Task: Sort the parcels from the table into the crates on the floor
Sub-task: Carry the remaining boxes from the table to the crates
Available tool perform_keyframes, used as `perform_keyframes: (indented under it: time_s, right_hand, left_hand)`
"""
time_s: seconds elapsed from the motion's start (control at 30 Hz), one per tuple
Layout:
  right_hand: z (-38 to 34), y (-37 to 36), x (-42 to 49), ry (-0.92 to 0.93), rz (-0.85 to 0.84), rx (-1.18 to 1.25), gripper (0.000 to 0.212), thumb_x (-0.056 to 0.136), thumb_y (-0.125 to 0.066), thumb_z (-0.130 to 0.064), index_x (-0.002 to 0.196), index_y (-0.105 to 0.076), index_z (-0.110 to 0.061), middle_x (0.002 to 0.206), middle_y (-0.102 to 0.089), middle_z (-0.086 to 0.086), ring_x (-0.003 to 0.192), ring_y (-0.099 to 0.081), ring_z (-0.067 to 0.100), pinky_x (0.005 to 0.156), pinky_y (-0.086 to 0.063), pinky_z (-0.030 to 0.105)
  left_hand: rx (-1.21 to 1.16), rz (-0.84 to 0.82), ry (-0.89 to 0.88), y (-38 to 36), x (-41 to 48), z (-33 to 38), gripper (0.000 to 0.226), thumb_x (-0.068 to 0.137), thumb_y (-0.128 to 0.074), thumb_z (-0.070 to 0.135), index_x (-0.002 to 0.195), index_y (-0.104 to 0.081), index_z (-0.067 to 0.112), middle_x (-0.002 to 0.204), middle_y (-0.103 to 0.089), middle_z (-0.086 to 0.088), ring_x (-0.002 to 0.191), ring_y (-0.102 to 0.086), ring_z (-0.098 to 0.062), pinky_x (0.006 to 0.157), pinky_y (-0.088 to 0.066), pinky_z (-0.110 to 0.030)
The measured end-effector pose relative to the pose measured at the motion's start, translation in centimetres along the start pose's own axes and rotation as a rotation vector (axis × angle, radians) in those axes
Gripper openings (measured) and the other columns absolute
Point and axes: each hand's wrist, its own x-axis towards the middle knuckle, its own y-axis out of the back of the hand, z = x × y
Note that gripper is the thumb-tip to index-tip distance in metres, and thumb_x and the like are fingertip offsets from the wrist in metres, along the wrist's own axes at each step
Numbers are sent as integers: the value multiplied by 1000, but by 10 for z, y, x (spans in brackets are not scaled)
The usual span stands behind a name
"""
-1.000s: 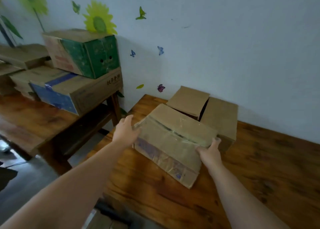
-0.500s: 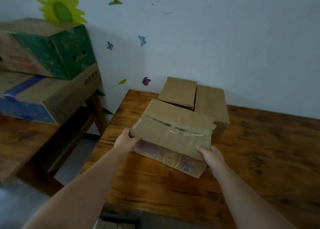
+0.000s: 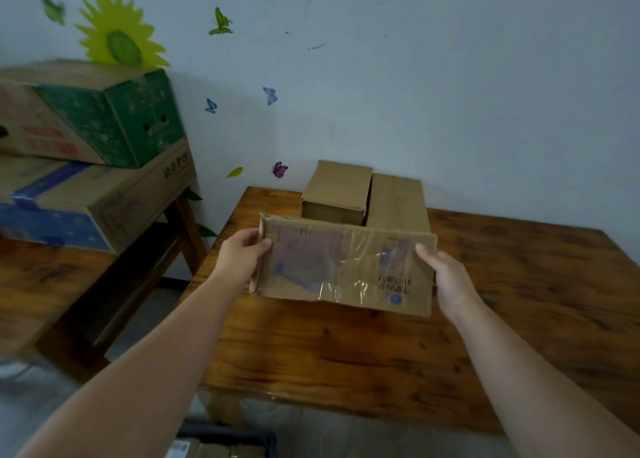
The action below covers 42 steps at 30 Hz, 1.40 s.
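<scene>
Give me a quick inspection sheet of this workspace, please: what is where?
Surface: wooden table, against the wall.
Job's things: taped parcel held on edge over the table; small box and long box side by side behind it; crate on the floor at the bottom edge, partly in view.
Clutter: nothing seen.
Grippers (hands): left hand grips the parcel's left end; right hand grips its right end.
Cables: nothing seen.
Surroundings: green carton stacked on blue carton on a side table; sunflower sticker and butterfly stickers on the wall.
</scene>
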Motion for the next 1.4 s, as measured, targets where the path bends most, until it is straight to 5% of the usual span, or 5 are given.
perform_keyframes:
  time_s: [0.47, 0.77, 1.0, 1.27, 1.4]
  right_hand:
    - [-53, 27, -15, -74, 50, -23, 15, 86, -69, -25, 92, -67, -11, 76, -74, 6, 69, -71, 23, 57, -54, 33]
    - [-45, 25, -16, -8, -201, 180, 58, 71, -60, -63, 113, -67, -24, 103, -74, 1, 101, -66, 24, 81, -53, 43]
    - [-27, 15, -22, 130, -123, -27, 41, 77, -74, -14, 115, -58, -17, 105, -70, 3, 95, -66, 20, 83, -52, 39]
    - [-26, 29, -22, 122, 66, 81, 12, 87, -67, -16, 95, -65, -24, 94, -72, 1, 89, -69, 21, 75, -55, 41]
    - [-22, 45, -30, 138, -14, 59, 22, 91, -59, -12, 105, -62, -28, 98, -72, -4, 89, -68, 15, 70, -51, 35]
  left_hand:
    - [-211, -297, 3, 11, -34, 28, 55, 68, -67, 39, 119, -58, 22, 112, -64, -4, 111, -53, -27, 83, -43, -37]
    - [-131, 15, -42, 5, -36, 31, 21, 83, -63, 47, 90, -66, 27, 73, -72, 15, 66, -68, -3, 55, -43, -18]
    - [-56, 108, -12, 1, -33, 33, 32, 77, -67, 54, 83, -63, 23, 86, -69, 2, 83, -64, -17, 72, -49, -31]
    - [24, -130, -134, -9, -40, 27, 22, 92, -57, 27, 113, -64, 26, 103, -67, 11, 98, -60, -10, 82, -47, -29]
    - [73, -156, -189, -21, -43, 32, 19, 97, -47, 33, 92, -59, 46, 97, -63, 23, 94, -56, 0, 70, -42, -21]
